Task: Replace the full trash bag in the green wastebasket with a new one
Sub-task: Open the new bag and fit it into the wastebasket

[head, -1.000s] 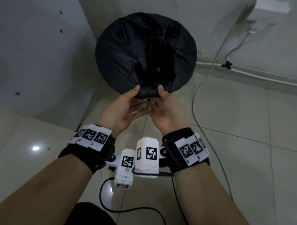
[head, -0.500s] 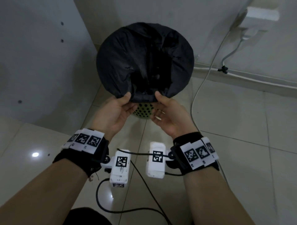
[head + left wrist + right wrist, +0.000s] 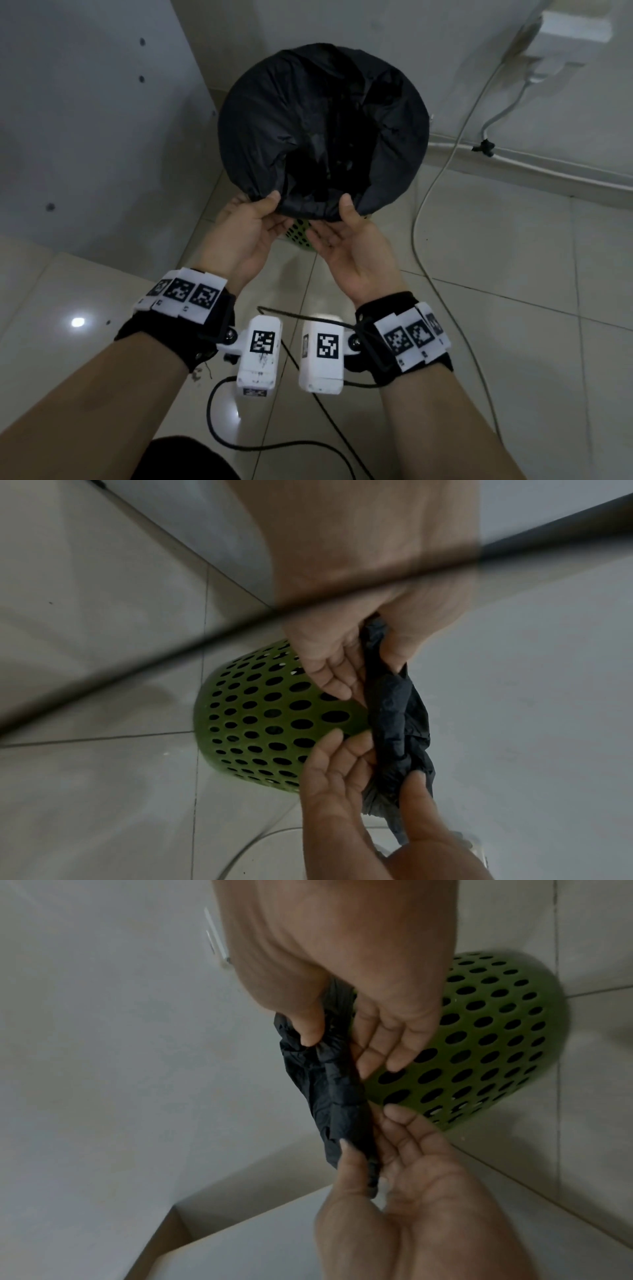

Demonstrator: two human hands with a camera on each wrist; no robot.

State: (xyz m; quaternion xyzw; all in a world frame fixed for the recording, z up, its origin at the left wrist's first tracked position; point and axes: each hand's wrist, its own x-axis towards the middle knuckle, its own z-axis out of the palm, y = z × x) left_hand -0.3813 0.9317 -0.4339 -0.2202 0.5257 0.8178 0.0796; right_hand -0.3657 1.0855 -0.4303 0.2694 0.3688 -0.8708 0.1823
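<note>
A black trash bag (image 3: pixel 322 126) is spread across the mouth of the green perforated wastebasket (image 3: pixel 301 233), which stands on the tiled floor. Only a strip of the basket's side shows below the bag in the head view. My left hand (image 3: pixel 270 219) and right hand (image 3: pixel 337 222) both pinch the bag's near edge, thumbs on top and fingers underneath. In the left wrist view the left hand (image 3: pixel 365 677) holds the bunched bag edge (image 3: pixel 397 723) beside the basket (image 3: pixel 267 718). The right wrist view shows the right hand (image 3: pixel 342 1053) pinching the same bag edge (image 3: pixel 329 1085).
A white cabinet panel (image 3: pixel 85 120) rises just left of the basket. On the wall at upper right hangs a white socket block (image 3: pixel 565 41), and its white cable (image 3: pixel 421 205) runs down across the floor to the right. A black cable (image 3: pixel 274 445) loops near my feet.
My hands have spread a little apart along the bag's near edge. More of the green basket's side now shows beneath the bag.
</note>
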